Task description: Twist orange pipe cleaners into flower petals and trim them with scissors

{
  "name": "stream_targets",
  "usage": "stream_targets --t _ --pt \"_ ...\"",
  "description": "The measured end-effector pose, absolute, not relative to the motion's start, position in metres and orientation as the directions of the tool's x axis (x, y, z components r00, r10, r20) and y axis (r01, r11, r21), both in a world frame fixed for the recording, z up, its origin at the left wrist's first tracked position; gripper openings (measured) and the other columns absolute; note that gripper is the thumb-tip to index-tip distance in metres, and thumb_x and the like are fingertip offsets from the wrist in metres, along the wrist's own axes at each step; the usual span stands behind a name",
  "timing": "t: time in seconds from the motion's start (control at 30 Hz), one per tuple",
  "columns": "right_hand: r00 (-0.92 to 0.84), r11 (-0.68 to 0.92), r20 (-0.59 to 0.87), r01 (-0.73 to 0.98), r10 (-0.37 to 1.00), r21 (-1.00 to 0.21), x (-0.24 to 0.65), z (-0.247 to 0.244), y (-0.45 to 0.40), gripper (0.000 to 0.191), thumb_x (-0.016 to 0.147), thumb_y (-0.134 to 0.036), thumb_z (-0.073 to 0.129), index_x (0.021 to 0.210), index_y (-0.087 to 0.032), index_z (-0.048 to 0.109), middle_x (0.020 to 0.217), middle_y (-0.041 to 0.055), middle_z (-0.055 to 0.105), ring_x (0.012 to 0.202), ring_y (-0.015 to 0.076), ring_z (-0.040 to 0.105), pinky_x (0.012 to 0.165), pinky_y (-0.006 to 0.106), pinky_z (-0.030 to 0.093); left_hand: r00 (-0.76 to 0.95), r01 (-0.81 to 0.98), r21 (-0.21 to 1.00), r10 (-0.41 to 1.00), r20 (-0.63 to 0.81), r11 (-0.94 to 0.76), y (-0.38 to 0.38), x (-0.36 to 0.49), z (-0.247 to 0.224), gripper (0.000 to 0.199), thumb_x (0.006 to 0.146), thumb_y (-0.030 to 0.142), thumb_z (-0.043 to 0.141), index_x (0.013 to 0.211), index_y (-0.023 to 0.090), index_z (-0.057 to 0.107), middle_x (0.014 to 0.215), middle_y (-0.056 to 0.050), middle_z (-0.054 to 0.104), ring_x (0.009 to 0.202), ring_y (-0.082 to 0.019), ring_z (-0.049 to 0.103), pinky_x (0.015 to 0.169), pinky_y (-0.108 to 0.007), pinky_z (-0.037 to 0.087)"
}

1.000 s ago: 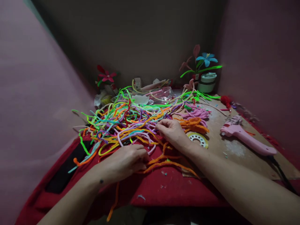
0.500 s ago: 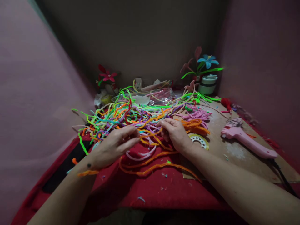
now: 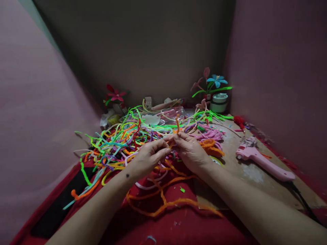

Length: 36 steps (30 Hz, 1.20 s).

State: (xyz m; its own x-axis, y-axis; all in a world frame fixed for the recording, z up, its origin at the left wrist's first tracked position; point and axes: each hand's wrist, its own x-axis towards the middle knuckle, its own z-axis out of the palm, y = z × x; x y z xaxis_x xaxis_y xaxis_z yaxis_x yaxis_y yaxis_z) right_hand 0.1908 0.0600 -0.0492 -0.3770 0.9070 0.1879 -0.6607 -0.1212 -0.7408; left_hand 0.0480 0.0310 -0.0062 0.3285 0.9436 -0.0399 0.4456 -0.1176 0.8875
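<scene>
Dark back wall (image 3: 143, 44) and pink side walls (image 3: 278, 68) enclose a bench (image 3: 194, 224) draped in red cloth. Along its near edge a strip of cloth shows, crossed by a loose orange loop (image 3: 178, 202); at the left edge lies a flat black object (image 3: 61, 200). To the right, a brown board (image 3: 230, 160) leaves a bare stretch between the orange bundle (image 3: 211, 148) and the pink glue gun (image 3: 265, 163). Tangled fuzzy stems (image 3: 122, 136) crowd the left and centre; craft flowers (image 3: 217, 81) stand at the back. Both hands meet over the near side of the tangle. The right hand (image 3: 191, 149) pinches an orange stem (image 3: 177, 124), its short end upright above the fingertips. The left hand (image 3: 152, 154) is just beside, thumb and fingers nearly together; whether it also grips the stem is hard to tell in this dim view.
</scene>
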Motion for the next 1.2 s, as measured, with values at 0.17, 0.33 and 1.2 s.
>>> stream_targets --t 0.17,0.33,1.2 --pt "-0.314 -0.257 0.018 -0.807 0.949 -0.532 0.209 -0.034 0.075 0.011 0.081 -0.023 0.057 0.071 -0.019 0.054 0.054 -0.0042 0.053 0.055 0.0106 0.054 0.06 0.027 0.047 0.431 0.093 0.946 0.845 -0.318 0.309 0.031 0.031 -0.007 0.02 0.082 0.036 0.052 0.081 0.017 0.052 0.047 0.009 0.023 0.039 -0.003 0.012 0.036 -0.017 0.013" --pt "-0.283 -0.226 0.042 -0.838 0.958 -0.496 0.223 -0.025 0.085 0.019 0.086 -0.025 0.053 0.068 -0.019 0.049 0.045 -0.0081 0.034 0.041 0.0059 0.035 0.045 0.019 0.037 0.361 0.22 0.954 0.891 -0.275 0.205 0.035 0.029 -0.005 0.027 0.08 0.04 0.053 0.082 0.013 0.057 0.05 0.008 0.025 0.041 -0.004 0.017 0.038 -0.018 0.014" --pt "-0.202 -0.176 0.102 -0.96 0.974 -0.217 0.248 0.004 0.084 0.034 0.091 -0.008 0.034 0.059 -0.018 0.038 0.048 -0.0072 0.022 0.039 0.0045 0.028 0.038 0.012 0.029 0.483 0.876 0.012 0.876 0.0 -0.483 0.004 0.018 -0.047 0.02 0.089 0.029 0.037 0.078 0.018 0.05 0.077 -0.003 0.059 0.063 -0.014 0.053 0.057 -0.025 0.037"
